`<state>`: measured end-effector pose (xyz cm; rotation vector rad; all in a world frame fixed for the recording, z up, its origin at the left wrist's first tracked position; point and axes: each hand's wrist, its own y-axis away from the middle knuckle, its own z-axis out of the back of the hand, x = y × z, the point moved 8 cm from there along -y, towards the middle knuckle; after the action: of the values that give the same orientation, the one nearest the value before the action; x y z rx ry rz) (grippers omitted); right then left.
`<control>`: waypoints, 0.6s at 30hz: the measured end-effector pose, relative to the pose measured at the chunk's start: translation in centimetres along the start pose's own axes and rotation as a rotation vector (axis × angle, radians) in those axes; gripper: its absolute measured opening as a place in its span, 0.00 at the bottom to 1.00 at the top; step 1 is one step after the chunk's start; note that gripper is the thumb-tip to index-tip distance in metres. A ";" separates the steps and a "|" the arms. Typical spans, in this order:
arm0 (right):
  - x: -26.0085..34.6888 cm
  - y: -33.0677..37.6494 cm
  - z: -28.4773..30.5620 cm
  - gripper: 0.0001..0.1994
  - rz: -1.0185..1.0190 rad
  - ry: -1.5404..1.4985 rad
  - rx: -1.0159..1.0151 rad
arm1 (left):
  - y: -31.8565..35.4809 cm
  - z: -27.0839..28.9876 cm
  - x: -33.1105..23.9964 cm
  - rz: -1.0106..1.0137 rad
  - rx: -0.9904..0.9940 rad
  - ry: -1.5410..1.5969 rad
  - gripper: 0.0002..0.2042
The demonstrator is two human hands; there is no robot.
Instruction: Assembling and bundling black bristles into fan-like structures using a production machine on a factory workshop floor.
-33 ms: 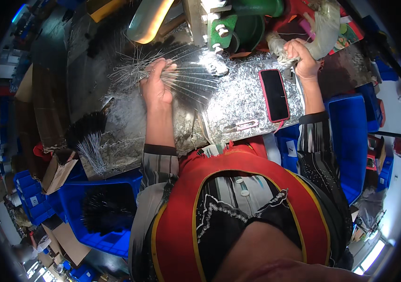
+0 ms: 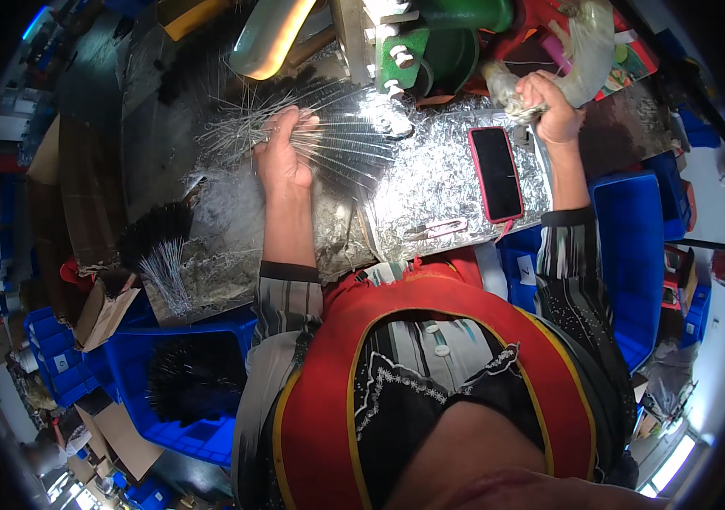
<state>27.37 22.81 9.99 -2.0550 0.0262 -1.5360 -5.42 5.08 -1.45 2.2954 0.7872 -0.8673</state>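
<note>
My left hand (image 2: pixel 284 161) is closed around a fanned bunch of thin metal wires (image 2: pixel 347 140), which lie over the worktable and a foil-covered patch. Looped or bent ends stick out past the hand on the left, and the straighter lengths spread to the right. At the far right, my right hand (image 2: pixel 556 109) is wrapped around a curved handle (image 2: pixel 590 59) bound in pale, crumpled wrapping. A green machine (image 2: pixel 403 58) with bolts stands between the hands, at the far edge.
A phone (image 2: pixel 496 174) in a red case and small pink-handled snips (image 2: pixel 439 229) lie on the foil (image 2: pixel 405 191). Black-bristled wire brushes (image 2: pixel 163 263) rest at the table's left. Blue bins (image 2: pixel 630 255) flank me; the left bin (image 2: pixel 137 374) contains black brushes. A glowing lamp (image 2: pixel 273 38) hangs over the far side.
My right hand and the wrapped handle have shifted very slightly to the right. My left hand and the wires stay where they were.
</note>
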 end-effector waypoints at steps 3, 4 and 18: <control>0.8 -0.7 -0.1 0.10 -0.215 -0.020 -0.018 | 0.0 0.5 0.0 -0.017 -0.011 0.023 0.06; 1.1 -1.1 -0.1 0.10 -0.265 -0.034 -0.013 | 0.0 0.7 -0.1 -0.033 -0.030 0.033 0.06; 2.7 -0.2 -0.6 0.07 -0.049 0.076 -0.168 | 0.2 0.9 -0.1 -0.019 -0.066 0.059 0.06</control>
<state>27.73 21.81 12.55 -2.1394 0.1388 -1.6924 -5.71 4.33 -1.91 2.2680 0.8516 -0.7742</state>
